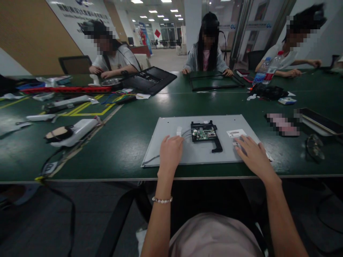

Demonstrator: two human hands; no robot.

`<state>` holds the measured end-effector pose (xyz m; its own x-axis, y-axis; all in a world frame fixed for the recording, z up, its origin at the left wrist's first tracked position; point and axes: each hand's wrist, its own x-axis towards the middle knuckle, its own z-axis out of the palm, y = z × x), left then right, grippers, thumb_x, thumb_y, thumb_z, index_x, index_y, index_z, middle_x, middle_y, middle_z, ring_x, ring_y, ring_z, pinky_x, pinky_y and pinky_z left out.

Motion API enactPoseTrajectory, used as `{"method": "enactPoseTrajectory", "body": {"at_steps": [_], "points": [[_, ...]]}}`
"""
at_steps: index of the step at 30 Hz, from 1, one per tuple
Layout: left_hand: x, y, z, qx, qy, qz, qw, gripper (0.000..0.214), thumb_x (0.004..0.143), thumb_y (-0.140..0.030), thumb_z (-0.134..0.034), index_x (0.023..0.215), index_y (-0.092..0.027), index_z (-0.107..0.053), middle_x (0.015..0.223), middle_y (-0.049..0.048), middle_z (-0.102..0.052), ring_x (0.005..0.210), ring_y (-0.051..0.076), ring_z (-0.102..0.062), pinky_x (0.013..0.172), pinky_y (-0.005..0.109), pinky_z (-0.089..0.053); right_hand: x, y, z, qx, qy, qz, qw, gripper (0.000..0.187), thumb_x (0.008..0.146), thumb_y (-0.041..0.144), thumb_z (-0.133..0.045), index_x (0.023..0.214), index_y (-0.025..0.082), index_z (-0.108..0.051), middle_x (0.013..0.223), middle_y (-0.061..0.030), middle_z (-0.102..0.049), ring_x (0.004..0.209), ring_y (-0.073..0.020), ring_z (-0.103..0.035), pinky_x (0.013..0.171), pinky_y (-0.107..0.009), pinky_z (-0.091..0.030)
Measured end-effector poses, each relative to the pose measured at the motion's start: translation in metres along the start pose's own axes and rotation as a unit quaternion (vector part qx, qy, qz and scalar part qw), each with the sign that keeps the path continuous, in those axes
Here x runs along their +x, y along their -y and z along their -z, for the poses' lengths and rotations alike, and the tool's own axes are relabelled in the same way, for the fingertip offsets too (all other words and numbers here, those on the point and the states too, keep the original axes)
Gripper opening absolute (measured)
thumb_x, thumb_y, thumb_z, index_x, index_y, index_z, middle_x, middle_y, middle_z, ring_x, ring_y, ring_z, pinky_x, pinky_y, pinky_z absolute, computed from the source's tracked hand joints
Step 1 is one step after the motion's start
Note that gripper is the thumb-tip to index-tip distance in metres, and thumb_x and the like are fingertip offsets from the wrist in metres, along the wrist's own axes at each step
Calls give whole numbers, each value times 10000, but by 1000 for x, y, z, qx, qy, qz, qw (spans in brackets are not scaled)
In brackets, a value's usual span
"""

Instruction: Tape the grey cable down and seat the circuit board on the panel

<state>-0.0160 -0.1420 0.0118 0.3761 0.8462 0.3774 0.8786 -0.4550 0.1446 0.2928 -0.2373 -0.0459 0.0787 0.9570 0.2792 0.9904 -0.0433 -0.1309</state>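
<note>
While both hands lay at the grey panel [198, 156], the circuit board [205, 134] sat in its black bracket [217, 145] on the panel's upper face, and thin grey wires [187, 134] ran from the board's left side. Nothing of this assembly looked lifted off, so it was judged to be together at that stage; what was left could not be read, since any fastenings were too small to tell. No tool showed at either hand. Across the counter [112, 164], a co-worker's hands [228, 72] were at a thin black frame [218, 87], well apart from the panel.

The panel lay flat near the counter's front edge. The left hand's grip [172, 151] was over its left part, beside the wires and left of the board; its fingertips were partly hidden, so whether it pinched a wire could not be told. A grey cable [151, 159] led from beneath that hand toward the panel's near left corner. The right hand's grip [252, 153] was palm down, fingers spread, grasping nothing visible, at the white label [235, 133] on the panel's right part. Board and bracket lay between the two, apart from the right one.
</note>
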Motion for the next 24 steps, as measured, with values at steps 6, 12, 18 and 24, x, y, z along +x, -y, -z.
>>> {"method": "enactPoseTrajectory", "body": {"at_steps": [6, 12, 18, 24], "points": [[6, 45, 18, 9, -9, 123, 992, 303, 899, -200, -492, 1054, -185, -752, 1033, 93, -755, 952, 255, -702, 996, 381, -451, 1, 0, -1, -25, -5, 13, 1000, 480, 1016, 395, -281, 1412, 244, -507, 1495, -117, -474, 1385, -337, -390, 1053, -632, -341], [5, 91, 29, 61, 69, 102, 991, 334, 899, -243, -467, 1091, -226, -740, 1090, 68, -745, 1053, 268, -670, 1015, 381, -417, 1, 1, -1, -23, -13, 14, 1000, 475, 1011, 389, -309, 1421, 242, -499, 1497, -127, -471, 1378, -344, -400, 1047, -640, -353], [7, 114, 46, 104, 39, 163, 980, 366, 916, -305, -445, 1114, -232, -744, 1027, 102, -751, 946, 286, -688, 828, 344, -478, 1, 2, 1, -23, -9, 10, 1000, 479, 1016, 392, -290, 1414, 234, -504, 1492, -123, -478, 1383, -339, -395, 1054, -631, -350], [26, 144, 64, 146, 8, 178, 973, 369, 914, -330, -453, 1142, -228, -725, 1052, 98, -735, 923, 287, -665, 801, 368, -476, -1, 4, 4, -21, -9, 9, 1000, 490, 1024, 401, -256, 1404, 226, -512, 1492, -125, -478, 1384, -329, -395, 1058, -608, -348]]}}
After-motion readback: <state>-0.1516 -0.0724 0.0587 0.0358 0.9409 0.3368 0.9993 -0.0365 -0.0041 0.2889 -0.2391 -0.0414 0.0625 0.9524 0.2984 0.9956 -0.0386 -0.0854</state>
